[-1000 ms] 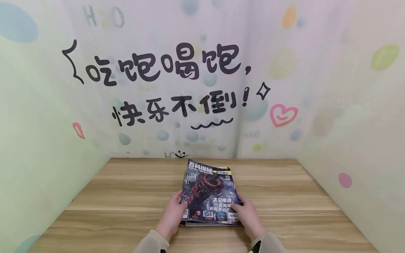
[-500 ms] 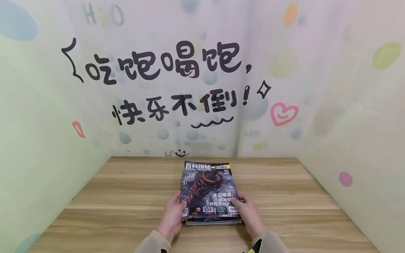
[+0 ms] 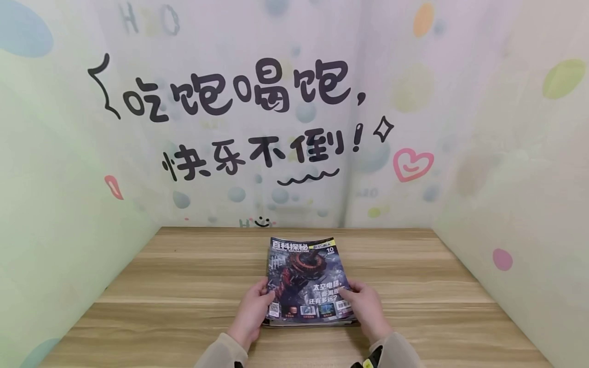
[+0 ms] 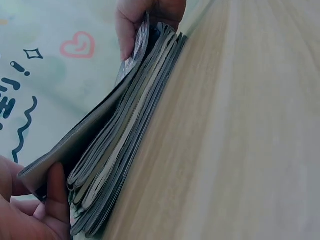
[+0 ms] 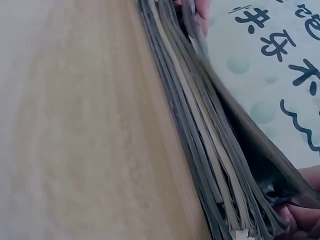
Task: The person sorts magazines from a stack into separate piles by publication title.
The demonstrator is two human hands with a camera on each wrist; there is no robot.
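A dark-covered magazine with a red ring-shaped picture lies face up over a stack of magazines at the middle of the table. My left hand pinches its left edge, thumb on the cover and fingers underneath. On the opposite edge my right hand holds it the same way. From the side, in the left wrist view, a dark gap parts the held magazine from the pile, widest near the left hand's fingers. The right wrist view shows a similar gap beside the right hand's fingers. Page edges in the pile are uneven.
The wood-grain table spreads around the pile. A printed curtain with large black lettering stands behind its far edge, and pale side walls flank it.
The top magazine first lay skewed with its far edge raised, then slid away from me, baring the pile's near edge. Now it has come back nearer, tilted slightly. Both hands kept their grip.
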